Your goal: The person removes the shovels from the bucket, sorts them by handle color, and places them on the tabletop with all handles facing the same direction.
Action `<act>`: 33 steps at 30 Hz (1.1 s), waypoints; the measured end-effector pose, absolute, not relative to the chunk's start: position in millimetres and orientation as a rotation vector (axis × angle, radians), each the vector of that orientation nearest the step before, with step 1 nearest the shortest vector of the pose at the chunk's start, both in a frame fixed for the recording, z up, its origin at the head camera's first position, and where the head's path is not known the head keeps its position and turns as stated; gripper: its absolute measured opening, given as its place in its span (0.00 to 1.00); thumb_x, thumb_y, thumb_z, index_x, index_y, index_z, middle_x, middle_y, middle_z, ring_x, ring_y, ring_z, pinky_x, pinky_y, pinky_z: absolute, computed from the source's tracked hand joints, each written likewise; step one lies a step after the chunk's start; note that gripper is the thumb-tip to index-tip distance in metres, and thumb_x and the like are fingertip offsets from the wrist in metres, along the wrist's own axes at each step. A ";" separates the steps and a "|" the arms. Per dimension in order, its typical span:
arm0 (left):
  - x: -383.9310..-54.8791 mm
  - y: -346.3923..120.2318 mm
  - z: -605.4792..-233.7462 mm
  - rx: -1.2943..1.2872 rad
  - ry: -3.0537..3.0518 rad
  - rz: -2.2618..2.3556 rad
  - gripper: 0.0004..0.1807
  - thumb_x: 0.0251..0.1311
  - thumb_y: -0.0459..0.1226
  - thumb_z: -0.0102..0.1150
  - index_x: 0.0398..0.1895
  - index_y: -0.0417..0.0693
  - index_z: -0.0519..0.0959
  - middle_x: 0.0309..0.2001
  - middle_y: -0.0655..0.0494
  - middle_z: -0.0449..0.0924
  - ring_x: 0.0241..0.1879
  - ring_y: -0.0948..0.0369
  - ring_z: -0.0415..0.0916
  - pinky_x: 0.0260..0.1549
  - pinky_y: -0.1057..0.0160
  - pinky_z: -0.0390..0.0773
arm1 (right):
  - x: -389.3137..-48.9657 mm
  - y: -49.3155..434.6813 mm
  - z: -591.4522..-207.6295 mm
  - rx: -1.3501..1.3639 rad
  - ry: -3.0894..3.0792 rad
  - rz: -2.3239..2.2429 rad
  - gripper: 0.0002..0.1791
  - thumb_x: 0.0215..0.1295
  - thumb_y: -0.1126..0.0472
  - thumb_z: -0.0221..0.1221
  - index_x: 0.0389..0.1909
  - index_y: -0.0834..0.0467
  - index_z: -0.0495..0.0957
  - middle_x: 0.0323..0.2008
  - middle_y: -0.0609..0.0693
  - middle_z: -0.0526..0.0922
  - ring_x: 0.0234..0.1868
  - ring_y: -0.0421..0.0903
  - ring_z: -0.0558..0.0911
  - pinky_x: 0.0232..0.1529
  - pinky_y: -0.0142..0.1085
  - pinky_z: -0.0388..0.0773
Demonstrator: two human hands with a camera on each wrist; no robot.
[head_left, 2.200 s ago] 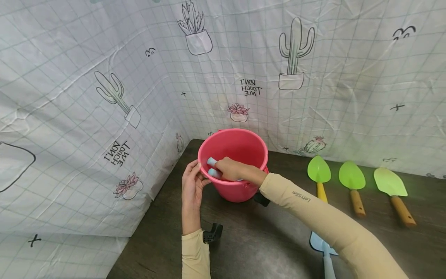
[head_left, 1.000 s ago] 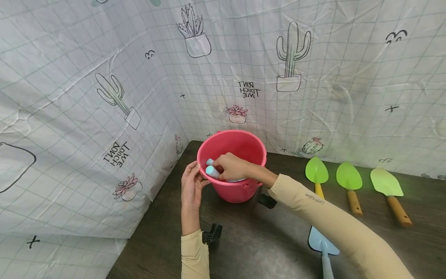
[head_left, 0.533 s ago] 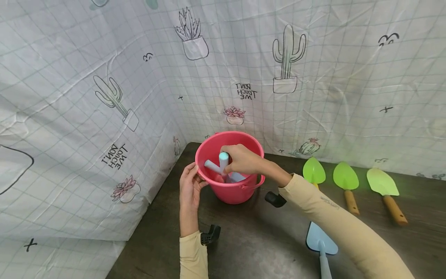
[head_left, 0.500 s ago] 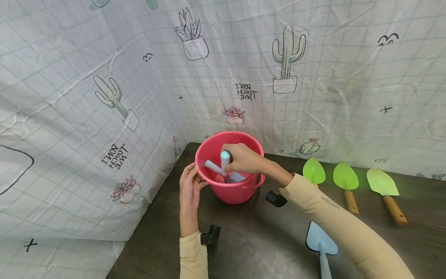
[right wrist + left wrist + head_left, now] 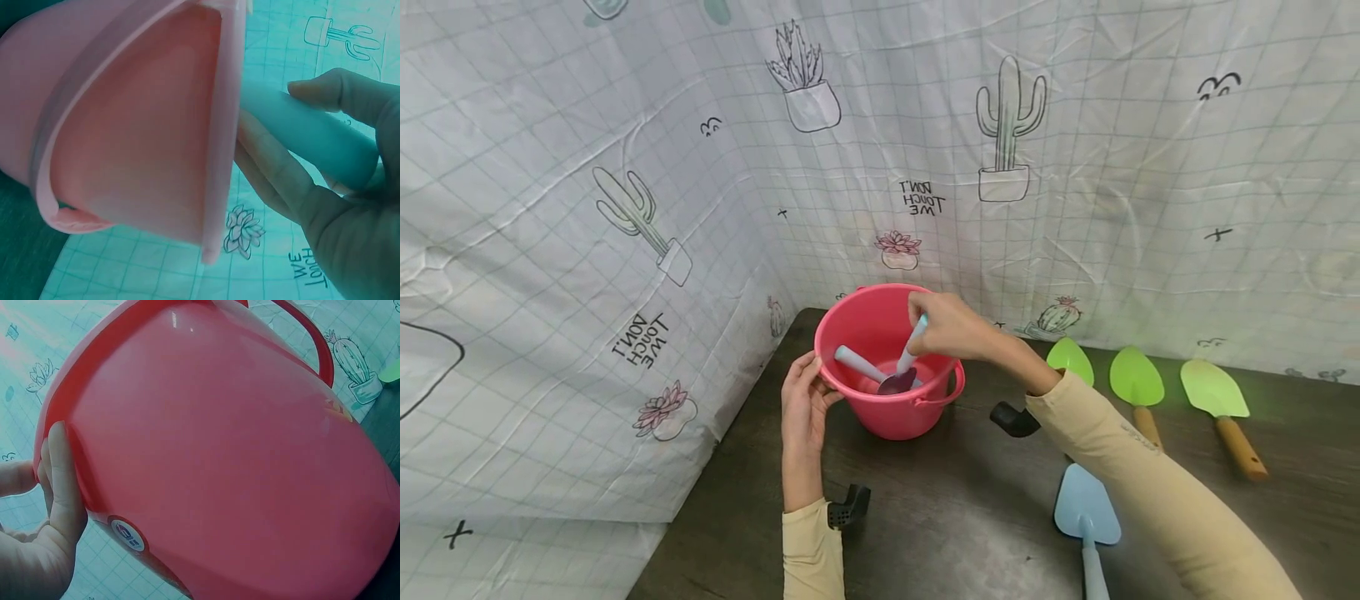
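A pink bucket (image 5: 898,417) stands at the table's back left corner. My left hand (image 5: 805,408) grips its left rim, thumb and fingers on either side of the wall, as the left wrist view confirms. My right hand (image 5: 951,327) is over the bucket's right side and grips the light blue handle of a trowel (image 5: 912,343). This trowel tilts down into the bucket, and its dark purple blade shows near the inner wall. Another light blue handle (image 5: 859,363) leans inside on the left; its lower end is partly hidden. In the right wrist view the held handle (image 5: 312,134) rises above the rim.
On the dark table (image 5: 955,517) to the right lie green trowels (image 5: 1137,375), the rightmost with a wooden handle (image 5: 1242,447). Closer in lies a light blue trowel (image 5: 1086,504) beside my right forearm. A patterned cloth (image 5: 880,150) walls off the back and left.
My right hand has lifted from deep in the bucket up and to the right, drawing the trowel with it, so its purple blade now shows. The left hand keeps its hold on the rim.
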State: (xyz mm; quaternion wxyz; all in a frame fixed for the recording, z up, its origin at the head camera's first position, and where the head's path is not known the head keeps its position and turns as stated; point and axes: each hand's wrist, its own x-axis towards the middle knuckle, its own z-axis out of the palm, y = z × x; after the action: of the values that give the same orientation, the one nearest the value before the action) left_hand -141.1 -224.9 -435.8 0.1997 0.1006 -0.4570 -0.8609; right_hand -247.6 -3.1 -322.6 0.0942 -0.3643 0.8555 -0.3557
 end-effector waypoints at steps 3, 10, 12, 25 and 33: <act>-141.0 -225.1 -435.7 0.278 -1.279 -2.407 0.11 0.76 0.30 0.49 0.56 0.36 0.73 0.39 0.46 0.80 0.27 0.63 0.79 0.26 0.66 0.86 | -248.3 1.7 -323.4 -1.005 2.561 -1.072 0.12 0.50 0.67 0.64 0.27 0.57 0.68 0.21 0.49 0.73 0.26 0.46 0.77 0.26 0.36 0.68; -140.8 -224.5 -436.0 0.301 -1.299 -2.388 0.12 0.76 0.31 0.50 0.57 0.35 0.73 0.44 0.43 0.81 0.30 0.60 0.82 0.29 0.64 0.87 | -254.8 15.7 -326.6 -0.848 2.606 -1.188 0.11 0.52 0.67 0.62 0.22 0.57 0.68 0.17 0.48 0.69 0.25 0.47 0.73 0.23 0.34 0.66; -140.7 -224.1 -435.9 0.311 -1.296 -2.388 0.12 0.76 0.31 0.50 0.58 0.35 0.73 0.46 0.41 0.81 0.31 0.59 0.82 0.29 0.64 0.87 | -256.3 20.1 -327.4 -0.792 2.552 -1.267 0.11 0.54 0.68 0.61 0.22 0.58 0.68 0.17 0.48 0.69 0.24 0.45 0.75 0.21 0.32 0.67; -140.9 -222.3 -434.7 0.314 -1.302 -2.392 0.11 0.77 0.31 0.49 0.56 0.37 0.73 0.46 0.42 0.81 0.31 0.60 0.83 0.29 0.64 0.87 | -254.8 39.0 -327.1 -0.509 2.338 -1.565 0.11 0.65 0.69 0.60 0.25 0.64 0.68 0.26 0.54 0.76 0.37 0.53 0.87 0.38 0.40 0.88; -140.1 -221.7 -433.0 0.319 -1.304 -2.388 0.09 0.76 0.31 0.50 0.54 0.39 0.75 0.41 0.45 0.82 0.29 0.61 0.81 0.29 0.64 0.87 | -256.5 49.4 -324.9 -0.390 2.125 -1.675 0.13 0.71 0.67 0.56 0.46 0.76 0.75 0.45 0.62 0.78 0.40 0.51 0.85 0.45 0.42 0.88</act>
State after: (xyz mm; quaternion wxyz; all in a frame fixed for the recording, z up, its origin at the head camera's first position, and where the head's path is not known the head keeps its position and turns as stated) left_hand -140.1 -221.7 -433.0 0.1996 0.1140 -0.4663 -0.8542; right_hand -256.5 49.4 -324.9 0.2023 -0.1397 0.7612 -0.6001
